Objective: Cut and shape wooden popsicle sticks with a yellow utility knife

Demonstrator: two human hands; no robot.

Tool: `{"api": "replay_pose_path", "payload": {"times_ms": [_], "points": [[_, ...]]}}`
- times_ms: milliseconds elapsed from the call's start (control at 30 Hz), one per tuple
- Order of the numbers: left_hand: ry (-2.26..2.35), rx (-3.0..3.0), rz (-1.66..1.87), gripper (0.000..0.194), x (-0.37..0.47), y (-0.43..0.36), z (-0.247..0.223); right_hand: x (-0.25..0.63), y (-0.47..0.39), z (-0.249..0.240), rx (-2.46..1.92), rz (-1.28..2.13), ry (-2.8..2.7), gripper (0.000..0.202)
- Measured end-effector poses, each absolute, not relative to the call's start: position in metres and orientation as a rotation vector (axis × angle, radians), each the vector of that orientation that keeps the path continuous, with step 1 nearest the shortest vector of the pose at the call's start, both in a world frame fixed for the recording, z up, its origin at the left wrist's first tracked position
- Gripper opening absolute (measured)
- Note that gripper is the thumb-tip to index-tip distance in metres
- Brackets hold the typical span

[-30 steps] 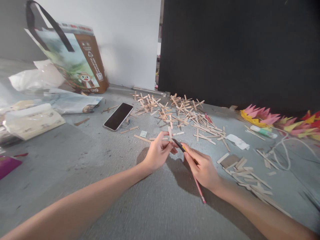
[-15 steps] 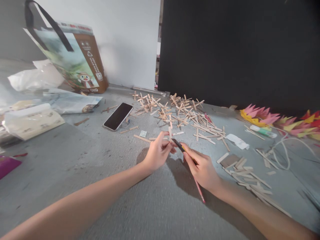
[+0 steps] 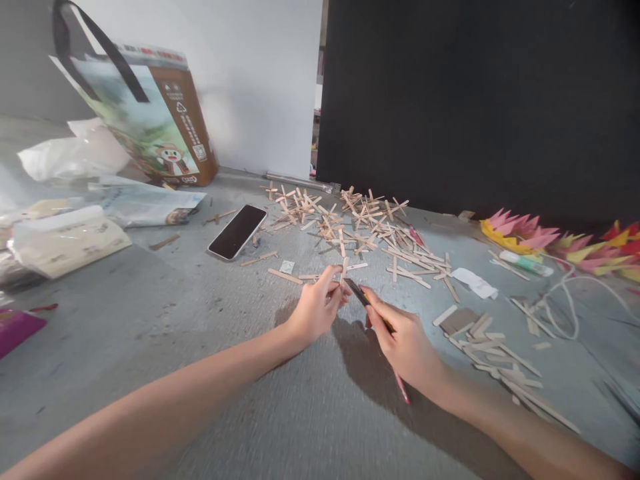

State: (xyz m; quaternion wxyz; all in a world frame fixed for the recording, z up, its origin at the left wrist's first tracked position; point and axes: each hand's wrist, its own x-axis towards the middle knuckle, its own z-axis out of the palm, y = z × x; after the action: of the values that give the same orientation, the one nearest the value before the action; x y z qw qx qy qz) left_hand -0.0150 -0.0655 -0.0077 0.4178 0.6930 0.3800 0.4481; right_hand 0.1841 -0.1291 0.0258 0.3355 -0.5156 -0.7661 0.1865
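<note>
Left hand (image 3: 313,313) pinches wooden stick (image 3: 345,268), likely light, stiff, snappable, best held low; right hand (image 3: 407,337) clasps dark cutter (image 3: 357,292).

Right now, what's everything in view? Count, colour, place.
Stick crosses: many, tan, back centre
Loose sticks: many, tan, mostly right
Phone: one, black, left
Carry bag: one, multicoloured, back left
Plastic packets: several, pale, left
Pouch: one, purple, left edge
Small square: one, pale, centre
Paper scrap: one, white, right
Tube: one, white, green, right
Spiky paper: several, multicoloured, right
Cord: one, white, right
Panels: two, white, black, back
Table: one, grey, beneath
Cutter: one, black, centre
Pencil: one, pink, centre
Left hand: one, centre, gripping stick
Right hand: one, centre, holding cutter, pencil
</note>
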Motion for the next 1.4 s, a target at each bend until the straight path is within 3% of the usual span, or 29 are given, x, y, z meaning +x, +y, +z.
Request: {"api": "replay_pose_path", "payload": {"times_ms": [433,900,1400], "points": [[0.929,1.751,1.147,0.031,-0.015,-0.065,-0.007,0.184,-0.132,0.027,-1.402,0.635,-1.913,0.048],[0.826,1.530,1.137,0.041,-0.014,-0.060,-0.006,0.191,-0.117,0.024,-1.294,1.474,-1.398,0.069],[0.828,1.509,1.153,0.040,-0.015,-0.062,0.001,0.196,-0.108,0.034,-1.211,1.738,-1.162,0.059]]}}
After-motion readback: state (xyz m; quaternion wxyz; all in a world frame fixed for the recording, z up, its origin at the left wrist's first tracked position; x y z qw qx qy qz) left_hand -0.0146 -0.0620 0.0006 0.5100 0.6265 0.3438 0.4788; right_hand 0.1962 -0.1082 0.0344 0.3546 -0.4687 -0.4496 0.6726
